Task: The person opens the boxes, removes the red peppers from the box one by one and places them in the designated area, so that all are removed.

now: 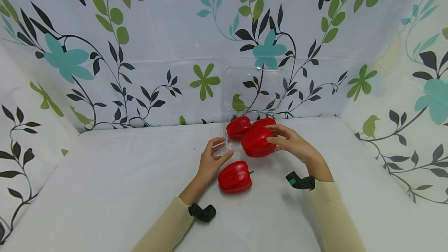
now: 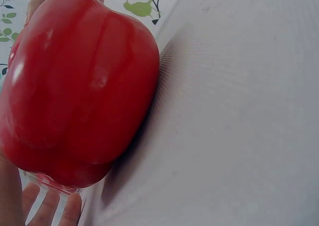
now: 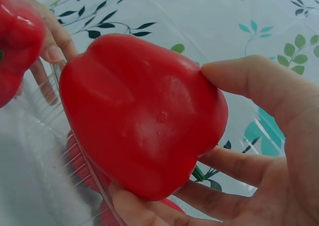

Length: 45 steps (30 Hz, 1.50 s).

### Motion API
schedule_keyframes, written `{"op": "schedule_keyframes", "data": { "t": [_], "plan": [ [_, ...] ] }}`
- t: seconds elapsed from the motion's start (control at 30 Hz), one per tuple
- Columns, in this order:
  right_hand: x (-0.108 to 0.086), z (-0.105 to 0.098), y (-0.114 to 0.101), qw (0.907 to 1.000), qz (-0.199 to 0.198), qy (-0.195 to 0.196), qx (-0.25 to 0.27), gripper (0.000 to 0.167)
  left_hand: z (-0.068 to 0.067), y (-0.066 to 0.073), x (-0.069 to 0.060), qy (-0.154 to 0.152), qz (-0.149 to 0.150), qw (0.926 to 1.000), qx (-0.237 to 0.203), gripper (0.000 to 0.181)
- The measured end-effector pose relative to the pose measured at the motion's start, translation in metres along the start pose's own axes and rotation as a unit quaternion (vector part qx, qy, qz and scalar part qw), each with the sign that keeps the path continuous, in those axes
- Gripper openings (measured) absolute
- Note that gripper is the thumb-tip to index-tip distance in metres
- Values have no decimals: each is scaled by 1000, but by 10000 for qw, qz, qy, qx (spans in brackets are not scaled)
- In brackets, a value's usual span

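While a left pepper [image 1: 239,127] and a rear pepper [image 1: 265,121] sat in the clear box [image 1: 225,130], the held pepper [image 1: 258,142] was at its near right part, looked above the rim, not set down. Right hand [image 1: 295,144] had it between thumb and bent fingers, opened about to the pepper's width. Left hand [image 1: 210,161] held nothing, fingers apart and slightly bent at the box's left wall; how firmly it touched, couldn't tell. The near pepper [image 1: 235,177] lay on its side on the table [image 1: 140,174], just in front of the box, stem to the right. Judged as packing, roughly half done: two in, one in hand, one left out, lid [image 1: 229,88] raised, not closed. Edges: box rim was the thing to clear under the held pepper; the rear pepper, partly hidden, crowded the far side. Lid and patterned cloth [image 1: 157,61] bounded the back. White tabletop stretched wide beyond both arms, so side room looked ample; between the hands it was tight, near pepper below.
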State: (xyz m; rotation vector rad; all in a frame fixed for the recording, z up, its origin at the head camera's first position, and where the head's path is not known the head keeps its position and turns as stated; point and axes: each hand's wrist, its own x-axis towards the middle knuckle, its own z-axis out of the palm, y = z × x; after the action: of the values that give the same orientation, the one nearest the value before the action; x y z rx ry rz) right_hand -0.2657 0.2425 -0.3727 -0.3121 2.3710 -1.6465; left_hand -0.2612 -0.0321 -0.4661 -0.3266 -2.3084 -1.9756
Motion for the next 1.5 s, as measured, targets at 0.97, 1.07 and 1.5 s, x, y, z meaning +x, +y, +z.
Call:
{"op": "schedule_keyframes", "data": {
  "t": [0.97, 1.07, 1.5],
  "plan": [
    [-4, -19, 10, 9968, -116, -602, 516, 62, -3, 46, -17, -113, -48, 9999, 9, 53],
    [-6, -20, 10, 9965, -140, -634, 525, 61, -3, 46, -17, -112, -34, 9999, 16, 53],
    [-8, -27, 13, 9941, -412, -841, 550, 57, -2, 26, -8, -96, -104, 9999, -20, 56]
  ]
}}
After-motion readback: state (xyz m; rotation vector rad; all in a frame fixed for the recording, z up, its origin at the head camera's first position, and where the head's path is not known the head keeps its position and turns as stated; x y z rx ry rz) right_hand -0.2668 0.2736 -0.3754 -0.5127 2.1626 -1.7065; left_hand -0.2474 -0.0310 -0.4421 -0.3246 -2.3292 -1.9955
